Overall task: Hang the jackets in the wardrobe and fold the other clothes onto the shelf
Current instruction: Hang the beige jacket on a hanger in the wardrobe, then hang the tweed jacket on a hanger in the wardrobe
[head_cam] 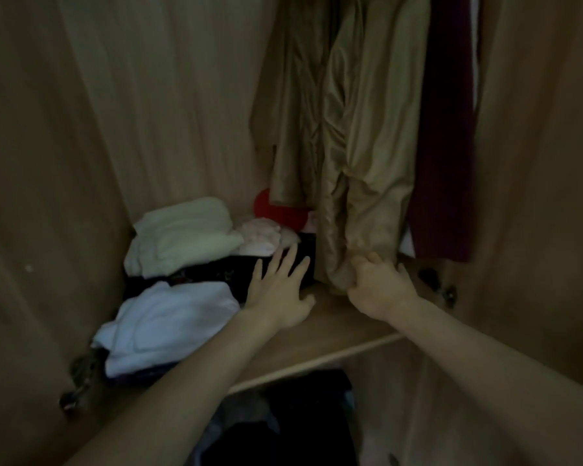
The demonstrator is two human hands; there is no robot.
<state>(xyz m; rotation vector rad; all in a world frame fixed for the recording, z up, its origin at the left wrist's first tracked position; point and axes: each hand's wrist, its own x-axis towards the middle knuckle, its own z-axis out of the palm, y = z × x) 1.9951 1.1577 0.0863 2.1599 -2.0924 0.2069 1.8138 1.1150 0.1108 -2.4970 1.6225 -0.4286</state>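
Right hand (377, 287) has its fingers curled round the bottom hem of the tan jacket (360, 146), which hangs inside the wardrobe (148, 95). Left hand (280, 290) is flat, fingers spread, pressing on a dark garment (303, 260) on the shelf (334, 327). Just left of it are folded piles: a pale blue one (169, 324) in front, a white one (186, 233) behind, something pinkish (260, 238) and red (276, 206) at the back. A maroon jacket (445, 146) hangs beside the tan one. So I'd say it's mostly done, probably just tidying left. It's pretty dark though, and there may be more clothes (283, 428) below the shelf, can't really tell.
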